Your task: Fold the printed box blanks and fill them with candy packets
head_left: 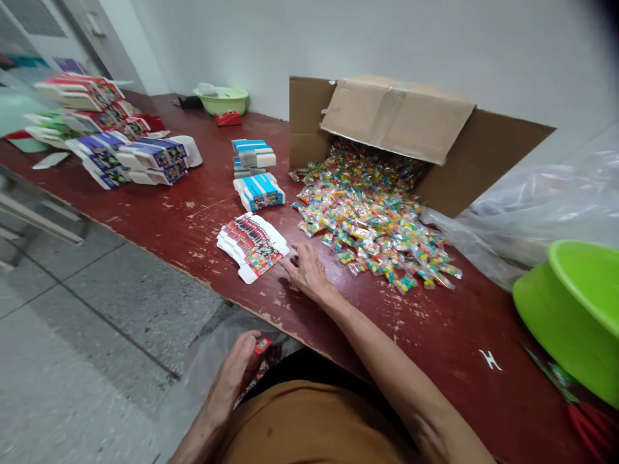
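Observation:
My left hand is closed around a small red candy box, low by the table's front edge above a clear plastic bag. Part of that box is hidden by the fingers. My right hand reaches over the table with its fingers apart, the fingertips at the right edge of a fanned stack of flat red-and-white cartons. Beyond it, a heap of small clear packets of coloured candies spills from a tipped cardboard box.
Blue carton bundles stand behind the fanned stack. Purple and red bundles pile at the left. A green basin and red-handled scissors are at the right. Another basin and a red tape dispenser sit far back.

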`<state>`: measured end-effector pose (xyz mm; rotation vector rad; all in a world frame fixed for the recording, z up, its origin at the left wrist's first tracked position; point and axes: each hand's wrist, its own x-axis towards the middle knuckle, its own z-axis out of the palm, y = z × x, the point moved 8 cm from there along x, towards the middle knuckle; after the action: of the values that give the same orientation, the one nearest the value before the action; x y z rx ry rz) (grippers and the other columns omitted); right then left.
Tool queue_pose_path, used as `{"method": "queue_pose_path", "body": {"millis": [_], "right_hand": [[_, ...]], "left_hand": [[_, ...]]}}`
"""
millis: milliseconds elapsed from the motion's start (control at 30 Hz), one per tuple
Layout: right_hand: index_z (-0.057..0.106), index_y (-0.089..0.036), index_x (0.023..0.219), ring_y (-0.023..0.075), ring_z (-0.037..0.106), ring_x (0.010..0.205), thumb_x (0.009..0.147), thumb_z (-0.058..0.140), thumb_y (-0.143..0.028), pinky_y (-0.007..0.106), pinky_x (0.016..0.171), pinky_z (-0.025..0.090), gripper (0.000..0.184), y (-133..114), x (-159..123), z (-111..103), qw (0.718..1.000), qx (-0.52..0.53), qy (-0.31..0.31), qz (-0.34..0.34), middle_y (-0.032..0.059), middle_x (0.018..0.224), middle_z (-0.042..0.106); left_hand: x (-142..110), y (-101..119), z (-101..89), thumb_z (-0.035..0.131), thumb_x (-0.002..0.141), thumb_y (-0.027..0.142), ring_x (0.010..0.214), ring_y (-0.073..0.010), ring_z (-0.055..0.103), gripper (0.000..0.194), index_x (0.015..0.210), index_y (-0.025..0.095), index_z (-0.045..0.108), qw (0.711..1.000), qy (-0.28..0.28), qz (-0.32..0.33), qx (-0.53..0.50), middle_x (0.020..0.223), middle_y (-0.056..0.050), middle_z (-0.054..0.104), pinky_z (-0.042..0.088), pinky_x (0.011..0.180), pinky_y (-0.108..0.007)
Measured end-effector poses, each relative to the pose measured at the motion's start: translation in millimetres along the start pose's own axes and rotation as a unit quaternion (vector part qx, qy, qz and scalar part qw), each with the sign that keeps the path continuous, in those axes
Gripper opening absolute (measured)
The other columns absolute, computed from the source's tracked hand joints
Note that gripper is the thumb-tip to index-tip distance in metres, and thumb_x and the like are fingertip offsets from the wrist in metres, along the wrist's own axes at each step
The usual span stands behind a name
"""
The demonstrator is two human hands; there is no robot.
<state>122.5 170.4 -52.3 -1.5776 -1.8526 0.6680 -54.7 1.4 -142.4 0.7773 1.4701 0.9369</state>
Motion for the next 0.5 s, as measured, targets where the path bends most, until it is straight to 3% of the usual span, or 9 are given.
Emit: {"method": "queue_pose_path", "body": {"millis": [100, 167, 267, 367, 433, 500], "right_hand": [[0.062, -0.012, 0.130, 0.0375, 0.050, 0.125, 0.087, 0.070, -0.057, 0.051, 0.101, 0.040, 0.063, -1.5, 19.9, 10.7, 0.992, -0.120, 0.011, 0.042, 0.0205, 0.133, 0.058], [0.064, -0.012, 0.125, 0.0401, 0.049, 0.123, 0.082, 0.073, -0.063, 0.052, 0.100, 0.038, 0.068, -3.6, 20.6, 17.0, 0.987, -0.149, 0.018, 0.061, 0.0220, 0.132, 0.057], [0.064, -0.013, 0.121, 0.0387, 0.050, 0.120, 0.077, 0.078, -0.060, 0.049, 0.097, 0.036, 0.066, -0.3, 15.7, 20.7, 0.987, -0.134, 0.036, 0.086, 0.0214, 0.129, 0.059], [0.067, -0.017, 0.109, 0.0340, 0.054, 0.115, 0.079, 0.078, -0.046, 0.046, 0.096, 0.035, 0.044, 9.6, 14.9, 20.8, 0.993, -0.041, 0.057, 0.100, 0.0143, 0.118, 0.066], [0.068, -0.020, 0.096, 0.0289, 0.058, 0.103, 0.081, 0.073, -0.039, 0.044, 0.094, 0.035, 0.025, 17.8, 16.6, 20.0, 0.989, 0.075, 0.064, 0.108, 0.0078, 0.102, 0.070], [0.067, -0.020, 0.086, 0.0236, 0.060, 0.088, 0.080, 0.069, -0.039, 0.040, 0.088, 0.038, 0.020, 23.4, 18.2, 17.3, 0.977, 0.175, 0.055, 0.106, 0.0028, 0.086, 0.069]], "left_hand": [[0.2, -0.8, -25.1, 0.062, 0.086, 0.065, 0.126, -0.0348, 0.060, 0.048, 0.112, 0.025, 0.071, 0.989, 0.094, 0.035, 0.112, 0.123, -0.010, 0.073, 0.044, 0.103, -0.042], [-2.8, 7.7, -29.8, 0.062, 0.087, 0.061, 0.124, -0.0350, 0.060, 0.045, 0.112, 0.025, 0.072, 0.985, 0.101, 0.055, 0.128, 0.121, -0.009, 0.074, 0.040, 0.107, -0.044], [-7.9, 30.0, -31.0, 0.071, 0.083, 0.051, 0.106, -0.0312, 0.066, 0.036, 0.106, 0.024, 0.074, 0.984, 0.097, 0.096, 0.113, 0.105, -0.007, 0.076, 0.045, 0.096, -0.038], [-9.7, 54.4, -33.5, 0.075, 0.081, 0.041, 0.090, -0.0260, 0.066, 0.030, 0.105, 0.024, 0.073, 0.979, 0.120, 0.146, 0.081, 0.092, -0.004, 0.074, 0.048, 0.082, -0.033], [-8.1, 69.7, -36.0, 0.073, 0.083, 0.035, 0.089, -0.0237, 0.065, 0.025, 0.105, 0.023, 0.072, 0.970, 0.144, 0.184, 0.067, 0.095, -0.004, 0.073, 0.048, 0.082, -0.031], [-4.8, 84.6, -38.4, 0.071, 0.085, 0.031, 0.092, -0.0219, 0.064, 0.023, 0.106, 0.023, 0.070, 0.959, 0.161, 0.225, 0.058, 0.105, -0.005, 0.072, 0.048, 0.087, -0.031]]}}
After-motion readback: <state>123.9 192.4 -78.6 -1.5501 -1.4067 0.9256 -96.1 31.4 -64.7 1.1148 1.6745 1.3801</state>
